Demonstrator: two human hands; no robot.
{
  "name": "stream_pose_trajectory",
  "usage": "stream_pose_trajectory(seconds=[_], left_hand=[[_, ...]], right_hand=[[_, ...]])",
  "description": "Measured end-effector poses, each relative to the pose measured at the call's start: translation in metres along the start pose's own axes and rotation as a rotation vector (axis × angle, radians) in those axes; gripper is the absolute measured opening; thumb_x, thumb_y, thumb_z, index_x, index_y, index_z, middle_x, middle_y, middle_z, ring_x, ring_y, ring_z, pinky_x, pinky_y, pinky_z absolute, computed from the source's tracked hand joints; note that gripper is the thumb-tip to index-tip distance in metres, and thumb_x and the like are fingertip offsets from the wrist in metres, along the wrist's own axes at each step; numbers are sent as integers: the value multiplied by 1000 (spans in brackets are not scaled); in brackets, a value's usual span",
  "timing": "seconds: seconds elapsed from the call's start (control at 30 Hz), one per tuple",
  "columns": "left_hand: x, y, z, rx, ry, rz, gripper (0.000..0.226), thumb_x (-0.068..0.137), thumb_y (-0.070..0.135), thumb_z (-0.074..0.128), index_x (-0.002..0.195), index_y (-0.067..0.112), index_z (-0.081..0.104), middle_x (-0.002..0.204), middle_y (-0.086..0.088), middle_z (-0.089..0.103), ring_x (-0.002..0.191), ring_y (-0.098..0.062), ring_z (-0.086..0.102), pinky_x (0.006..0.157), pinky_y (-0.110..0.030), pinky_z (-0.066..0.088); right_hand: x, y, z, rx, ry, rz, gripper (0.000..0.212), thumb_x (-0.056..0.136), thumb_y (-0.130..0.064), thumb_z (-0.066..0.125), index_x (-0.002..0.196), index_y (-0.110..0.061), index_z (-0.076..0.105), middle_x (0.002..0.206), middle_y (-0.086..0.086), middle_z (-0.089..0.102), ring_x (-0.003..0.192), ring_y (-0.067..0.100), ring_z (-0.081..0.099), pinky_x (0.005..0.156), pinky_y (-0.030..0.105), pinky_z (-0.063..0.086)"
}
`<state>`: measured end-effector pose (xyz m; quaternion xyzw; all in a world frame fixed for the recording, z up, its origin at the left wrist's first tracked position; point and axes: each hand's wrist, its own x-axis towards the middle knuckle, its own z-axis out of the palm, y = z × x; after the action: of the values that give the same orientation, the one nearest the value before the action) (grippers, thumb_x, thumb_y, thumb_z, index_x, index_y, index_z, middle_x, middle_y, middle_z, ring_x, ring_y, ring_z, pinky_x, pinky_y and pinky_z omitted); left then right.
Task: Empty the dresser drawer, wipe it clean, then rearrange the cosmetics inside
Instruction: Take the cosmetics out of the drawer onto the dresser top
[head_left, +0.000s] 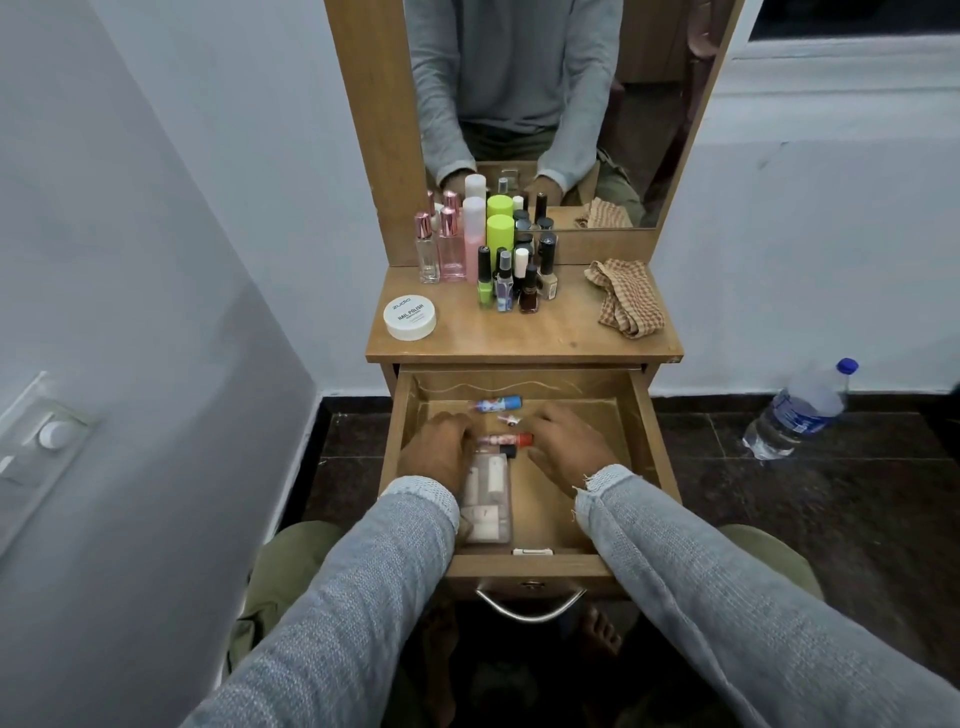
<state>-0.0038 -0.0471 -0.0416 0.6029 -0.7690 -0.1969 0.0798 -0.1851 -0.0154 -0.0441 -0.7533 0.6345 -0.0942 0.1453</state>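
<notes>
Drawer pulled out, both hands inside. Left hand lies over a clear plastic case; fingers blurred, grip cannot be told. Right hand hovers palm-down, fingers spread, beside an orange-capped tube. Blue-capped tube lies behind. Nail polish bottles and checked cloth sit on the counter.

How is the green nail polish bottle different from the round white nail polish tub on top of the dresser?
The green nail polish bottle is tall and thin; the white tub is low, wide and round. The bottle is bright green with a black cap; the tub is white all over with black writing on its lid. The bottle stands crowded among other little bottles; the tub sits apart at the dresser top's left front. Both stand upright on the dresser top, outside the drawer.
</notes>
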Motion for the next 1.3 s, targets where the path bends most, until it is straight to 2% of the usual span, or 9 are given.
stream_pose_trajectory(seconds=[0.2, 0.33, 0.43, 0.53, 0.63, 0.77, 0.93, 1.07, 1.3], left_hand=[[1, 0, 2, 53, -66, -45, 19, 92, 9, 52, 105, 18, 62, 106, -7, 65, 95, -27, 63, 85, -40, 53], [1, -1, 0, -31, -22, -59, 16, 93, 10, 53, 102, 17, 64, 101, -6, 68, 88, -25, 64, 84, -40, 55], [-2, -2, -1, -138, 45, -59, 16, 92, 9, 56, 91, 24, 64, 98, -3, 69, 85, -22, 64, 83, -37, 55], [-4, -4, -3, -288, 119, -12, 22, 89, 7, 58, 88, 28, 64, 98, 3, 71, 88, -17, 65, 85, -35, 54], [-6, -13, -13, -324, 18, 72, 24, 87, 2, 60, 95, 23, 67, 97, 5, 69, 90, -15, 64, 88, -35, 54], [-16, -28, -36, -175, -176, 228, 27, 83, 0, 67, 105, 17, 67, 103, 2, 67, 95, -14, 63, 90, -38, 53], [-30, -29, -56, 95, -310, 266, 38, 81, 24, 77, 116, 19, 62, 116, 3, 62, 106, -16, 58, 91, -31, 48], [-37, -21, -56, 262, -393, 281, 42, 82, 19, 74, 122, 23, 60, 128, 3, 57, 116, -18, 53, 98, -32, 46], [-36, -18, -44, 472, -445, 376, 30, 84, 16, 70, 114, 21, 66, 118, 0, 62, 109, -20, 57, 93, -33, 49]], right_hand=[[7, -6, 6, -87, -92, 65, 42, 94, -20, 51, 136, -18, 47, 128, 7, 46, 118, 25, 47, 92, 39, 47], [5, -1, 10, -15, -35, 62, 37, 92, -20, 55, 129, -18, 52, 124, 4, 49, 112, 24, 50, 91, 38, 47], [1, -3, 12, 51, 21, 35, 32, 91, -32, 57, 120, -18, 57, 116, 2, 53, 105, 21, 53, 86, 32, 45], [-3, -9, 16, 98, -33, 11, 53, 83, -54, 60, 125, -22, 55, 123, -1, 57, 110, 19, 53, 90, 31, 45], [-3, -14, 21, 102, -134, 49, 73, 73, -60, 66, 133, -26, 43, 135, 0, 52, 119, 22, 51, 94, 42, 48], [-1, -17, 25, 115, -204, 46, 81, 70, -57, 73, 138, -32, 34, 141, 1, 47, 124, 23, 49, 96, 44, 47], [-2, -19, 24, 162, -207, 76, 78, 73, -47, 76, 138, -32, 36, 145, 2, 45, 127, 25, 47, 99, 42, 45], [-2, -21, 23, 181, -217, 134, 79, 73, -42, 77, 138, -30, 35, 143, 2, 47, 125, 25, 50, 97, 41, 46], [-3, -20, 22, 174, -207, 169, 81, 75, -42, 76, 141, -26, 33, 140, 1, 50, 117, 24, 55, 92, 41, 49]])
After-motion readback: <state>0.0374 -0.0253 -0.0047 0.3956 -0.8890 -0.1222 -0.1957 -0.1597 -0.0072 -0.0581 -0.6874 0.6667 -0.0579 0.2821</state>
